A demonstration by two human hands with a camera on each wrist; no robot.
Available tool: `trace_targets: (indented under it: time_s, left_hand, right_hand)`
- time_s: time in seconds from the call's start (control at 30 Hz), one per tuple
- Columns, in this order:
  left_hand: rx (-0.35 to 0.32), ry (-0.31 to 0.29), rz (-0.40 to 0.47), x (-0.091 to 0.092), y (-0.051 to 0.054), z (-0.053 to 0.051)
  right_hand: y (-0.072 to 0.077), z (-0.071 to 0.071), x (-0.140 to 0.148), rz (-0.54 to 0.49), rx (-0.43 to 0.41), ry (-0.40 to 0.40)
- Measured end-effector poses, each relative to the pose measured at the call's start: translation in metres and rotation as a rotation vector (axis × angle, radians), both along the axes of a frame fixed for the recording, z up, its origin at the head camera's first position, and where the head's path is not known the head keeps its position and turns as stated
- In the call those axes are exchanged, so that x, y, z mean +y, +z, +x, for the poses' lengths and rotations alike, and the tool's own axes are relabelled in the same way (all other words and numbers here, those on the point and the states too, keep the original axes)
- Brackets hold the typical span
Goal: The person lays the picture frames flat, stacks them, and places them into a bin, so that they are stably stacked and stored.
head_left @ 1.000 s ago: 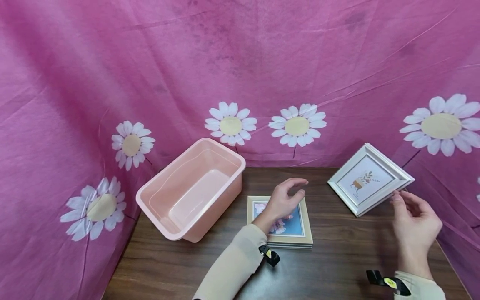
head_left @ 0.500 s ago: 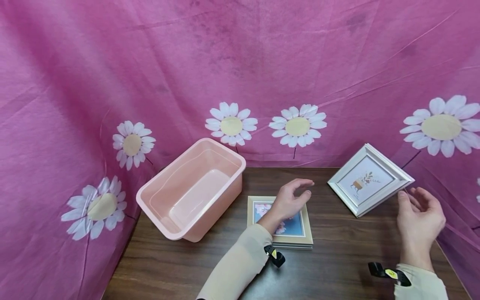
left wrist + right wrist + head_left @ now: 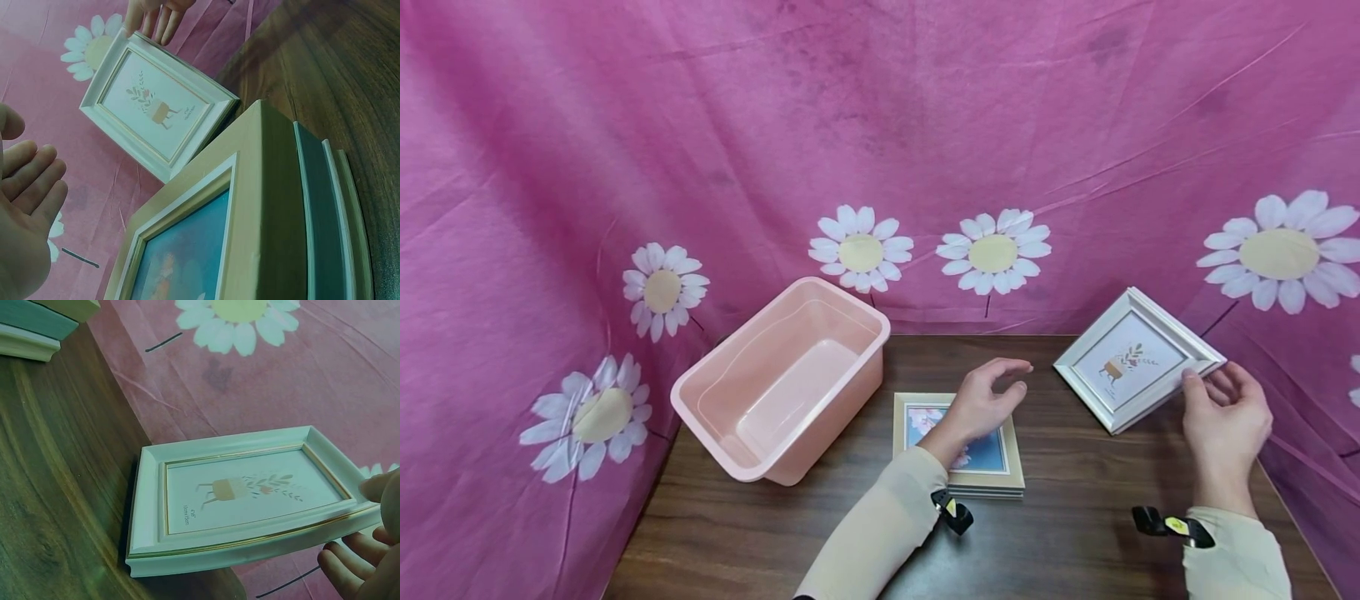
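Observation:
A white picture frame [image 3: 1138, 362] with a plant drawing stands tilted at the right rear of the table. My right hand [image 3: 1228, 425] pinches its right corner, thumb on the front and fingers behind; the right wrist view shows this hand [image 3: 369, 550] at the frame's [image 3: 250, 494] edge. My left hand [image 3: 985, 400] is held above a stack of frames [image 3: 1017, 458], fingers apart and holding nothing. The top one has a cream border and a blue picture with pink blossoms. In the left wrist view the stack [image 3: 278, 206] is beside the left hand [image 3: 25, 219].
A pink plastic bin [image 3: 790, 379] stands on the left of the brown wooden table [image 3: 730, 533], with nothing inside it. A pink cloth [image 3: 880, 125] with white daisies hangs behind the table and at both sides.
My right hand has moved slightly left and up, and its thumb now lies on the white frame's corner. My left hand has shifted a little to the right. The frames have stayed in place.

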State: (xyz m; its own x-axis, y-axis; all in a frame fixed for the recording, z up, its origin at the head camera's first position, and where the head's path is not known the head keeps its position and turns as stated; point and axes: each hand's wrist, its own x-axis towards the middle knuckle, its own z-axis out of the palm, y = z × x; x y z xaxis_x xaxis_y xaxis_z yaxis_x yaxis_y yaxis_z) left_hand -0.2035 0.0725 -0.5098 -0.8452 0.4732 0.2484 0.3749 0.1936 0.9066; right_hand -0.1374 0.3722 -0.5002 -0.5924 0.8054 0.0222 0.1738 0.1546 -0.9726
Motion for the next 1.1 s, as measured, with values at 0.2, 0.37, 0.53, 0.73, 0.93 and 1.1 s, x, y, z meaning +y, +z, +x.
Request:
trace_targets:
  time_s: [0.2,0.37,0.53,0.73,0.93,1.1]
  left_hand:
    - [0.010,-0.007,-0.007,0.000,-0.001,-0.001]
    - [0.008,-0.011,-0.009,0.000,-0.001,-0.001]
    - [0.007,-0.013,-0.009,-0.001,-0.001,-0.001]
    - [0.031,0.001,-0.011,-0.002,-0.002,-0.003]
    - [0.022,0.008,0.013,-0.004,-0.002,-0.004]
    - [0.014,0.003,0.021,-0.005,0.000,-0.004]
  right_hand:
    - [-0.005,-0.004,0.005,0.023,0.005,0.002]
    - [-0.007,-0.005,0.008,0.040,-0.019,-0.009]
    - [-0.006,-0.005,0.008,0.008,-0.035,-0.013]
    - [-0.001,-0.003,0.004,-0.051,0.042,-0.039]
    - [0.002,0.001,0.002,-0.063,0.076,-0.064]
    - [0.007,0.004,0.002,-0.066,0.114,-0.062]
